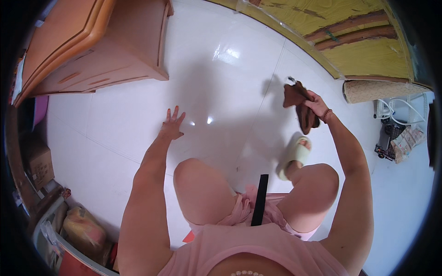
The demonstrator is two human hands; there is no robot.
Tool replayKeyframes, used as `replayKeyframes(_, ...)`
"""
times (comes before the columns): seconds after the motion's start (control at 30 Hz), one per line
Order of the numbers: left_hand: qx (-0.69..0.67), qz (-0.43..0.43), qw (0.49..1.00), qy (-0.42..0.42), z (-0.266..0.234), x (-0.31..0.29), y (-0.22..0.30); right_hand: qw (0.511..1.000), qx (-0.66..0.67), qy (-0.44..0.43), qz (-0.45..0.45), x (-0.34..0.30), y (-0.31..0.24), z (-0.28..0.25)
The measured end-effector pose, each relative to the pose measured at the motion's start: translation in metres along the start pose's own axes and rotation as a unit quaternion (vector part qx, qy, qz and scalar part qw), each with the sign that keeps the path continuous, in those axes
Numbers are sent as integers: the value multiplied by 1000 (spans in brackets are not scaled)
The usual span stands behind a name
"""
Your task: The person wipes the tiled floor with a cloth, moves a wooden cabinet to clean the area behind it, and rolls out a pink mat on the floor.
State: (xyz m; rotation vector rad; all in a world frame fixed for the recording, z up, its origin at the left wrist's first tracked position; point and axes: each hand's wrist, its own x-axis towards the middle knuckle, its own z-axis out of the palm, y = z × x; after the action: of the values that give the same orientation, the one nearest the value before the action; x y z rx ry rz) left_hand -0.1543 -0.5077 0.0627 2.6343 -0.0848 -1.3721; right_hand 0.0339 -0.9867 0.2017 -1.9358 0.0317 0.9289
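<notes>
Currently the right hand (316, 106) grasps a dark brown cloth (296, 95), pinched at its right side, so that the cloth hangs in two flaps, one pointing away from the person and one back toward the knees. A beaded bracelet (327, 116) rings that wrist. The left hand (172, 125) is released, fingers spread, well apart from the cloth, which lies to its right and slightly farther forward. Beneath both stretches a glossy white tiled floor (221, 152). A pale green slipper (294, 158) shows just below the cloth. Farther out stand an orange-brown wooden cabinet (133, 46) and a rolled mat (382, 91).
</notes>
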Motion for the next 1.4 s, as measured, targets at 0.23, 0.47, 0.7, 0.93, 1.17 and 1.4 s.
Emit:
replayKeyframes(0.23,11,-3,1000,6,0,5,0,951,279,-104,87,71,-13,17)
replayKeyframes(0.47,108,-140,978,-107,-46,-2,42,963,-137,-195,-126,135,-22,38)
replayKeyframes(0.7,189,-186,964,-5,-76,-7,119,804,-511,58,-299,204,44,-5)
replayKeyframes(0.93,212,-89,965,123,-118,-65,156,793,-514,23,-326,197,82,-26)
replayKeyframes(1.17,158,170,955,186,-157,27,189,793,-506,50,-334,213,63,-37)
replayKeyframes(1.4,166,375,883,227,-168,134,227,760,-558,3,-333,216,26,-48)
